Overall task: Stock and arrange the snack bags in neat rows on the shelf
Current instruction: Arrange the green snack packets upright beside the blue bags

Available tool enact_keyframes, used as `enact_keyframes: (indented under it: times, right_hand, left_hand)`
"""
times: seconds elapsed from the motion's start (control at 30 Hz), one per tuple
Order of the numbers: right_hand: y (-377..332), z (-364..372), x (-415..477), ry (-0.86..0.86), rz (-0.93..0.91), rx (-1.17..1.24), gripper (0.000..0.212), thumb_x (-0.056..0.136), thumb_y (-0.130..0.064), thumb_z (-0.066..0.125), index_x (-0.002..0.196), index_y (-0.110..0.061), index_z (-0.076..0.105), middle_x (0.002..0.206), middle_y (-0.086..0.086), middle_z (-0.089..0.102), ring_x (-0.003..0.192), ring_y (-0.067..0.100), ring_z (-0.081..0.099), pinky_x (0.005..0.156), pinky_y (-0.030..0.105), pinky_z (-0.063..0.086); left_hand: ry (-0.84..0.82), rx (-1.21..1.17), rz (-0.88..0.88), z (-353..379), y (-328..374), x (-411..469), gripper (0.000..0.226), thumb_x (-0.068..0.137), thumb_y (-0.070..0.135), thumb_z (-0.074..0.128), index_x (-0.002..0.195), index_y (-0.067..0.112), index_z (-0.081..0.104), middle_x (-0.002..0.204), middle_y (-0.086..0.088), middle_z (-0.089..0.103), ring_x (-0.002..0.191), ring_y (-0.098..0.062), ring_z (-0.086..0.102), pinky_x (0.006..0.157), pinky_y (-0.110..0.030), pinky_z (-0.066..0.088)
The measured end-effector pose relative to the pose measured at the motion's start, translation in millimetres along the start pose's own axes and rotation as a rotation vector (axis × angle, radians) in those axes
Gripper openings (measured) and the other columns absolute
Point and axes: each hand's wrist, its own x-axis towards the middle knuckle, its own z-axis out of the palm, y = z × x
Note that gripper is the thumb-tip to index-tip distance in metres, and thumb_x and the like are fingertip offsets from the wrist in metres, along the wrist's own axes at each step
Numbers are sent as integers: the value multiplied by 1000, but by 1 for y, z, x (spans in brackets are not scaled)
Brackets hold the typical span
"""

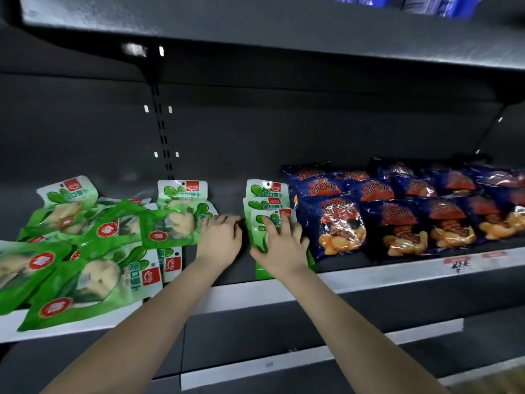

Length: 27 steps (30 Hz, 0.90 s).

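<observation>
Green bags (85, 280): glossy plastic film, clear windows.
Blue bags (341, 223): shiny, crinkled plastic.
Shelf (227, 197): matt dark painted metal.
Edge strip (369, 277): smooth white plastic.

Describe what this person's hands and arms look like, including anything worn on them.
The left hand and right hand are bare: no gloves, rings, watch or bracelet show. Both forearms are uncovered as well, with no sleeve in view down to the frame's edge.
</observation>
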Motion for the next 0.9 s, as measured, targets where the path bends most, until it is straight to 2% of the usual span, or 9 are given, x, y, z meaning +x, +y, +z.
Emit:
enact_keyframes:
  times: [0.07, 0.17, 0.27, 0.43, 0.73, 0.9]
  right_hand:
    - [-3, 3, 5, -42, 24, -26, 74, 89, -59, 40, 150, -32, 8, 159, 7, -4, 141, 42, 4, 110, 58, 15]
    - [-7, 8, 11, -111, 35, -66, 73, 92, -60, 31, 152, -31, 1, 159, 8, -15, 142, 45, -8, 111, 64, -1]
    - [-6, 12, 15, -112, 21, -83, 72, 93, -61, 27, 152, -30, -1, 158, 11, -17, 141, 48, -11, 113, 60, -8]
    - [-4, 12, 17, -140, 27, -86, 73, 93, -64, 22, 152, -30, -5, 158, 11, -20, 141, 48, -11, 114, 56, -6]
    - [-5, 13, 17, -137, 47, -46, 72, 93, -64, 24, 152, -32, -3, 158, 9, -21, 142, 46, -11, 115, 53, -5]
    - [-20, 11, 22, -159, 155, -41, 72, 95, -59, 26, 152, -28, -3, 158, 11, -20, 141, 49, -12, 112, 63, -2]
  left_hand:
    - [-14, 150, -25, 5, -12, 0, 37, 93, 20, 42, 127, 17, 57, 132, -4, 56, 127, -25, 44, 115, -40, 12]
    - [-13, 154, -126, 4, -15, 1, 39, 93, 21, 41, 128, 15, 56, 135, -4, 53, 130, -25, 40, 114, -40, 20]
    - [-43, 182, -168, 7, -16, 2, 41, 94, 24, 38, 131, 16, 53, 139, -3, 48, 134, -23, 33, 115, -40, 15]
    - [-69, 180, -183, 10, -16, 3, 43, 93, 24, 38, 134, 17, 49, 146, -2, 41, 140, -23, 24, 118, -40, 6]
    - [-44, 126, -183, 9, -19, 3, 40, 93, 22, 38, 130, 17, 54, 143, -2, 44, 139, -22, 28, 116, -37, 9]
    - [-57, 126, -192, 7, -17, 3, 41, 94, 23, 38, 133, 18, 51, 147, -2, 40, 141, -22, 24, 116, -36, 8]
